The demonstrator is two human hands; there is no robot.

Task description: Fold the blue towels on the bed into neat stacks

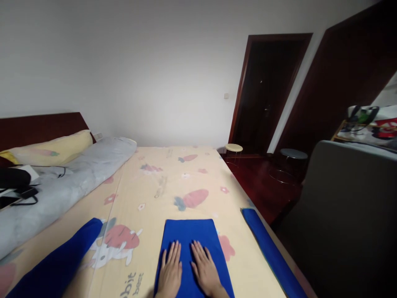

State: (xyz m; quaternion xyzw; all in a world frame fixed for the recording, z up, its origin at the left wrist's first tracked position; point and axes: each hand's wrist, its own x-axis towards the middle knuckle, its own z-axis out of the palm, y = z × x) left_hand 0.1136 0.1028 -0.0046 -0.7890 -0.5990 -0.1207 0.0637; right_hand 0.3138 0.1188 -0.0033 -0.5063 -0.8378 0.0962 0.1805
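A flat blue cloth [186, 231] with straight edges lies on the patterned bed sheet [149, 215] at the bottom centre. My left hand [170, 269] rests palm down on its left part, fingers stretched out and pointing away from me. On its right part lies my right hand [205, 267], also palm down with the fingers extended. A strip of cloth separates the two hands. Neither hand grips anything. The near end of the cloth runs out of the frame.
A long blue folded piece [273, 252] lies along the bed's right edge. Another blue cloth [58, 265] is at the lower left. Grey bedding [77, 174] and a yellow pillow [62, 149] lie at the left. Two stools [233, 147] and a dark panel [344, 215] stand beyond the right edge.
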